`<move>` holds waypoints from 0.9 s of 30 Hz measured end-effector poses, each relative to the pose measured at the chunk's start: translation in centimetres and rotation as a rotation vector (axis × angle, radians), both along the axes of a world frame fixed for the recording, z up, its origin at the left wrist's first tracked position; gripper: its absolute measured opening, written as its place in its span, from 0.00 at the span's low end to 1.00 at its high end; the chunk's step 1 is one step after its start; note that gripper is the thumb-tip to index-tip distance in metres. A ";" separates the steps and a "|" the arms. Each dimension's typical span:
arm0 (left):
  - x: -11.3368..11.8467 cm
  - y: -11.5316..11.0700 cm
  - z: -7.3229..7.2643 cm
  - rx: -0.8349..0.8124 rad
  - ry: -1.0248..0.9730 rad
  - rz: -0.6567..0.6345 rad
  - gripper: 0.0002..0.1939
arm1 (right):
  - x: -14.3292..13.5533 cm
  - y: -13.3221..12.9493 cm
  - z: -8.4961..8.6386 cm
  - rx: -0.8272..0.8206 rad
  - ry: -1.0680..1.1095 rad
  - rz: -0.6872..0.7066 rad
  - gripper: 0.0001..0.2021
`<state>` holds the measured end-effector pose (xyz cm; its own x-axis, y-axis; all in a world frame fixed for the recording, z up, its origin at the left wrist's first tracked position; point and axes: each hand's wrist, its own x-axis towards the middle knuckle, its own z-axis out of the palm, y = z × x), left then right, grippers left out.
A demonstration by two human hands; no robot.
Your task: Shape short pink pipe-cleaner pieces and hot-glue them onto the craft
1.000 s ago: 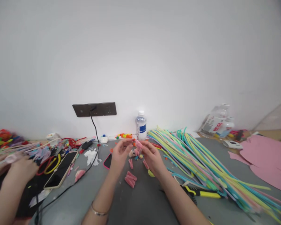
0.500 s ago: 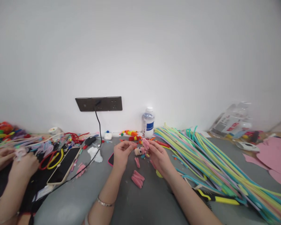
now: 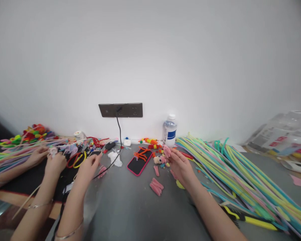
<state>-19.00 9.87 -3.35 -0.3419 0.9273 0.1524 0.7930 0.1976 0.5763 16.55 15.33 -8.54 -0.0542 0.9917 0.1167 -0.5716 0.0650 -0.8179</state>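
Note:
My right hand (image 3: 180,165) pinches a fuzzy pink pipe-cleaner piece (image 3: 167,151) between thumb and fingers. Just left of it lies a small cream and pink figure (image 3: 158,159) with a round eye. Folded pink pipe-cleaner pieces (image 3: 156,186) rest on the grey table below, and one more pink piece (image 3: 156,170) sits closer to the figure. At the left, my left hand (image 3: 88,165) reaches over a light-framed phone (image 3: 95,153), which it partly hides. Its fingers look loosely apart, with nothing seen in them. Beside it are pink pieces (image 3: 102,171).
A pink-cased phone (image 3: 137,164) carries orange pipe cleaners. Behind stands a bottle (image 3: 170,130). Long pipe cleaners (image 3: 225,177) and yellow-handled pliers (image 3: 259,223) lie right. A black cable (image 3: 119,134) hangs from the socket. A co-worker's hands (image 3: 55,163) work at the left.
My left hand has moved away from the pink piece, far to the left, toward the light-framed phone. My right hand keeps the pink piece. The view has turned left, uncovering the pink-cased phone.

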 end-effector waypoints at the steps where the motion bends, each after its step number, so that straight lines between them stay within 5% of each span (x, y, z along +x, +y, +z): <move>1: -1.1 -0.1 -0.3 -0.050 0.021 0.013 0.19 | 0.0 0.0 0.1 0.001 0.005 -0.002 0.17; 7: -2.0 -0.3 -2.4 -0.178 0.000 -0.103 0.18 | 0.3 0.2 0.0 0.005 0.032 -0.032 0.15; 14: -1.7 -0.1 -2.7 -0.062 -0.088 -0.174 0.13 | 0.5 0.5 -0.3 0.017 0.018 -0.055 0.15; 22: -0.5 -0.7 -1.2 0.278 -0.075 -0.063 0.15 | 0.4 0.5 -0.4 -0.012 0.039 -0.049 0.16; 27: 1.5 -3.1 1.2 0.319 0.201 -0.093 0.19 | 0.5 0.4 -0.1 -0.030 0.061 -0.007 0.16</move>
<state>-17.52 6.77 -2.14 -0.1928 0.8479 0.4939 0.9025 -0.0444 0.4285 17.02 15.70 -8.69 -0.0410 0.9952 0.0893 -0.6198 0.0448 -0.7835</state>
